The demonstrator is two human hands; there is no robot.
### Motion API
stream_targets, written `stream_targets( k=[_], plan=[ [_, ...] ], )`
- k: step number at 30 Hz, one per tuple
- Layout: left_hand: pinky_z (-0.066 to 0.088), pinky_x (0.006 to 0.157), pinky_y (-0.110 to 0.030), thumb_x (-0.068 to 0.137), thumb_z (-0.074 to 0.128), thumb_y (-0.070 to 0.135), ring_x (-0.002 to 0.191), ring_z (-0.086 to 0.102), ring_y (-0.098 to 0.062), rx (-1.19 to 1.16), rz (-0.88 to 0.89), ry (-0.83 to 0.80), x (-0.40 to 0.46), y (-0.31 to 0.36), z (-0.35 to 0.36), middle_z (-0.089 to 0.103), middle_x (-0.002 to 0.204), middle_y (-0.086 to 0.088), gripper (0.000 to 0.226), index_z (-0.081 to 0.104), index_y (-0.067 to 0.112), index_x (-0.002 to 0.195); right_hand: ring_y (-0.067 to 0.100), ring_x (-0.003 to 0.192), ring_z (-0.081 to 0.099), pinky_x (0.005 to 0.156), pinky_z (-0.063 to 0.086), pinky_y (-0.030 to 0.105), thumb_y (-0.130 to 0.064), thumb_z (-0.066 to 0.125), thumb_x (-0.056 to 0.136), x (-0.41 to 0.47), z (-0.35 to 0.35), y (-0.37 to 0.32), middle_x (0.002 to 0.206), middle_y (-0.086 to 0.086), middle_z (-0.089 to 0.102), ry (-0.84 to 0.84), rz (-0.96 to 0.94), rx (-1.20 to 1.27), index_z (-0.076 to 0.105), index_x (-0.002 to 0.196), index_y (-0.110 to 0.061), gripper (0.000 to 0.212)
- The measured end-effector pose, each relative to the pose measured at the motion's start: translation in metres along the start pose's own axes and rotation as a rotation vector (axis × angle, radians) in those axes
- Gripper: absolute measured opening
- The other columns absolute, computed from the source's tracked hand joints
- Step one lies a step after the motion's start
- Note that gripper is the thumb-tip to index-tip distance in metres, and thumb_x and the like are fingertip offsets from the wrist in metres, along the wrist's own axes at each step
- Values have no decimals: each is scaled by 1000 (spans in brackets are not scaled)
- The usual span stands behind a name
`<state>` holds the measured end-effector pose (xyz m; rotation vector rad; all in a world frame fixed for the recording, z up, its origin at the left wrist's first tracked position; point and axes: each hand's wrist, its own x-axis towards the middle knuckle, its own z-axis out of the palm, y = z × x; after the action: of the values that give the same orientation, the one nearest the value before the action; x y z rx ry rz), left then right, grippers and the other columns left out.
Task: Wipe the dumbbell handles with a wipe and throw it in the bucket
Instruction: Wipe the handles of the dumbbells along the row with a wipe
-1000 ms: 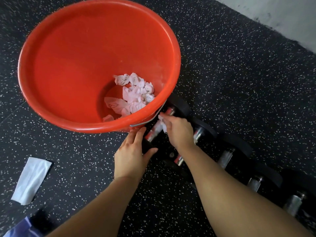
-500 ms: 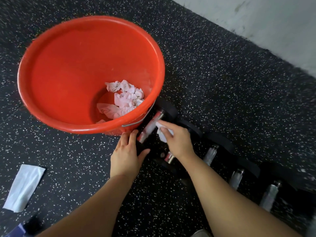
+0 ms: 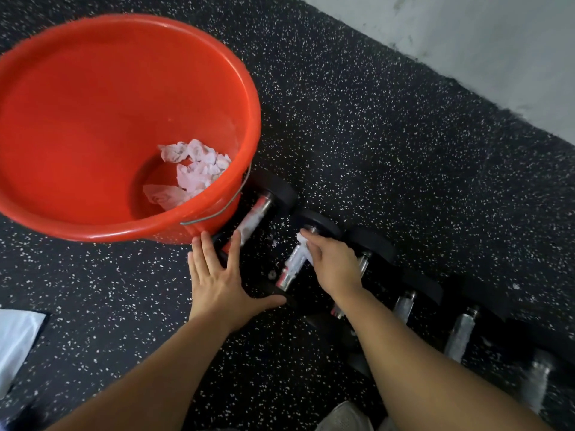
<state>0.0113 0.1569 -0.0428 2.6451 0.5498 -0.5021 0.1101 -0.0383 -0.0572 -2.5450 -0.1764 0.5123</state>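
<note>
A row of black dumbbells with chrome handles lies on the speckled floor, running from the bucket toward the lower right. My right hand (image 3: 334,265) pinches a white wipe (image 3: 302,238) against the chrome handle (image 3: 292,265) of the second dumbbell. My left hand (image 3: 221,279) lies flat with fingers spread on the near end of the first dumbbell (image 3: 255,217), beside the bucket. The red bucket (image 3: 93,88) stands at upper left with several crumpled used wipes (image 3: 189,172) at its bottom.
More dumbbells (image 3: 460,334) continue to the lower right. A white wipe packet (image 3: 15,343) lies at the left edge of the floor. A grey wall (image 3: 466,42) runs along the upper right. A shoe tip (image 3: 345,416) shows at the bottom.
My right hand with the wipe has shifted from the first dumbbell's handle to the second one's handle. The left hand has spread flat. The view has moved, so the bucket sits further left.
</note>
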Motion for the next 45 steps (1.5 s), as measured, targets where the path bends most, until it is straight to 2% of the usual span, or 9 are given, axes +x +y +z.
stream_targets(
  k=[5, 10, 14, 17, 26, 29, 32, 36, 45],
  plan=[
    [-16, 124, -52, 39, 42, 109, 147, -38, -38, 9, 5, -38, 2, -1, -1, -34, 161, -26, 147, -22, 46, 155, 12, 112, 68, 85, 52, 22, -31, 51, 104, -12, 5, 7, 131, -9, 68, -89, -107, 5, 62, 134, -40, 33],
    [-14, 124, -53, 37, 45, 108, 147, -38, -38, 14, -17, -68, 4, -1, -2, -34, 161, -24, 148, -18, 47, 156, 10, 122, 63, 100, 50, 35, -33, 47, 103, -29, 15, 6, 135, -11, 66, -357, -319, -109, 61, 134, -43, 35],
    [-14, 124, -53, 36, 45, 109, 147, -38, -38, 39, -38, -94, 5, 0, -4, -32, 161, -25, 152, -20, 44, 157, -7, 99, 63, 78, 45, 11, -32, 51, 104, -20, -1, 0, 132, -15, 67, -171, -209, 15, 61, 133, -44, 33],
    [-15, 124, -52, 33, 42, 110, 147, -38, -38, 45, -47, -106, 5, 2, -6, -33, 161, -24, 153, -21, 44, 156, 15, 95, 72, 77, 58, 29, -33, 45, 107, -4, -3, 6, 118, -6, 74, 53, -62, -81, 56, 139, -42, 35],
    [-14, 124, -52, 34, 44, 109, 148, -36, -38, 48, -47, -91, 5, 1, -6, -29, 162, -25, 153, -16, 43, 158, 14, 118, 66, 99, 51, 31, -38, 48, 103, -35, 21, 1, 134, -11, 66, -257, -201, -81, 60, 131, -48, 32],
    [-14, 124, -52, 32, 43, 110, 147, -37, -38, 38, -51, -92, 5, 1, -6, -30, 162, -25, 152, -17, 45, 157, -8, 84, 68, 78, 56, 21, -43, 50, 102, -28, 11, 1, 125, -13, 71, -253, -217, -82, 59, 133, -50, 32],
    [-15, 124, -52, 27, 36, 111, 146, -39, -38, 38, -53, -112, 5, 2, -7, -33, 161, -25, 154, -20, 46, 155, -6, 45, 52, 44, 34, 9, -35, 53, 104, -8, -4, 1, 72, -14, 67, 13, -98, -74, 58, 135, -44, 33],
    [-15, 124, -53, 26, 36, 111, 146, -39, -38, 35, -57, -115, 4, 3, -8, -33, 161, -25, 155, -20, 46, 156, 17, 85, 72, 72, 57, 36, -34, 43, 107, 7, 3, 5, 113, -4, 73, 74, -110, -229, 55, 140, -42, 36],
    [-14, 124, -53, 34, 48, 108, 147, -38, -38, 6, -40, -84, 5, 0, -4, -31, 162, -24, 151, -13, 46, 157, 10, 126, 60, 101, 45, 27, -51, 44, 103, -20, 18, 8, 137, -11, 65, -293, -408, -218, 56, 139, -45, 38]
  ],
)
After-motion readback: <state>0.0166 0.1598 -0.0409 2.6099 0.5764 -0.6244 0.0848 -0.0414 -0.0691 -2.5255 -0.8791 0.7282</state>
